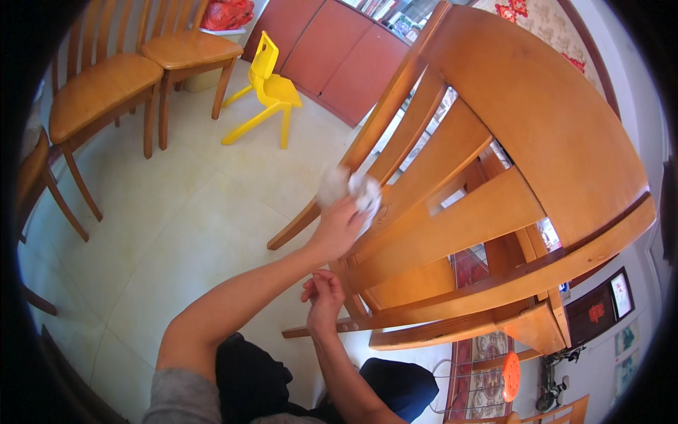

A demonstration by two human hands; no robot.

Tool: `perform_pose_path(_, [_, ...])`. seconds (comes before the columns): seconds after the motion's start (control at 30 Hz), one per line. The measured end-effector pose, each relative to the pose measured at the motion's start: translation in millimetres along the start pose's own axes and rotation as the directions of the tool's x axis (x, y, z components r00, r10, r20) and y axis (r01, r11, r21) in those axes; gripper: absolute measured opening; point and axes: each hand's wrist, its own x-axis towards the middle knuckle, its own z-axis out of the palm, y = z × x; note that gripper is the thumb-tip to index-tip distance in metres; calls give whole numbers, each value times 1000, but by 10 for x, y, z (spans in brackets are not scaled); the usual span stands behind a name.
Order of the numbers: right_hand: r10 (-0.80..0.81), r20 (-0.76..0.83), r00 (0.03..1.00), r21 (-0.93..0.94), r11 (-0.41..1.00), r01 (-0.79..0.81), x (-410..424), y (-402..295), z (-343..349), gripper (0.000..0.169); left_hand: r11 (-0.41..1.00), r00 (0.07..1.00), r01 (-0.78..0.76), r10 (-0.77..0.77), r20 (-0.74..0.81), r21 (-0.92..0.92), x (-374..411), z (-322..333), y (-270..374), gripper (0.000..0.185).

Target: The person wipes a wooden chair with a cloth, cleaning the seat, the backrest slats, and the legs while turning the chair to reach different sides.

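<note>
A wooden chair [529, 95] with a slatted backrest fills the right of the view, its broad top rail at the upper right. Near the lower end of the slats, my left hand [339, 225] grips a crumpled white cloth [364, 193] against the backrest's far side post. Motion blurs the cloth and fingers. Below it, my right hand [324, 297] is beside the near side post [402, 315], fingers loosely bent and nothing seen in them. Whether it touches the post I cannot tell. Part of the chair's seat [413, 283] shows behind the slats.
More wooden chairs [106, 79] line the left side. A small yellow plastic chair [270, 90] stands before a reddish-brown cabinet [328, 47]. A red plastic bag [226, 15] lies at the back. An orange-topped stool [510, 376] with metal legs is at the lower right, near a patterned rug [484, 344].
</note>
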Motion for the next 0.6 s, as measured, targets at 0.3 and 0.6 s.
perform_pose_path(0.3, [-288,95,953,-36,956,293,220,-696,387,6,907,963,-238,172,-209,-347,1479,-570,1226,30])
perform_pose_path(0.6, [-189,150,970,6,982,190,191,-532,388,7,937,951,-286,253,-175,-199,2169,-378,1219,39])
